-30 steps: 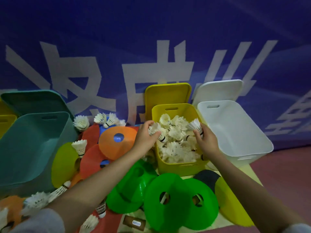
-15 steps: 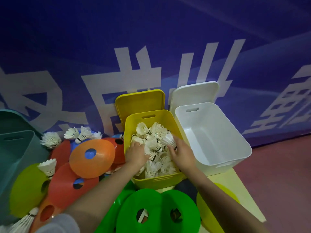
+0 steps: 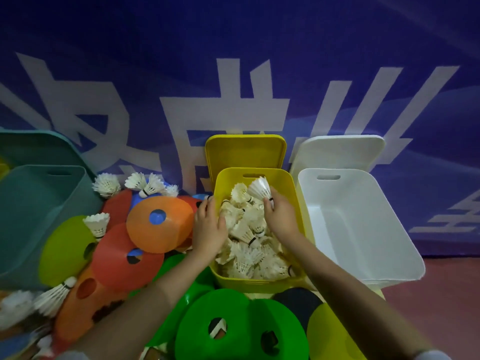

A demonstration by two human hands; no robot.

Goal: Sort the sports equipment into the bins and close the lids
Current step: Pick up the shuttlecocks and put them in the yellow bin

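Since the earlier frame, right hand [image 3: 281, 219] lifted a pinched shuttlecock [image 3: 260, 188] toward 12 o'clock of the yellow bin [image 3: 259, 283]; left hand [image 3: 209, 228] lay flat, fingers straight, at 9 o'clock.

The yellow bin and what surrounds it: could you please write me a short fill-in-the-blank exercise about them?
1. The yellow bin is full of ____.
2. The right hand pinches a shuttlecock over the ____ bin.
3. The bin right of the yellow one, the white bin, is ____.
4. The lid behind the yellow bin is ____ in colour.

Missing words: shuttlecocks; yellow; empty; yellow
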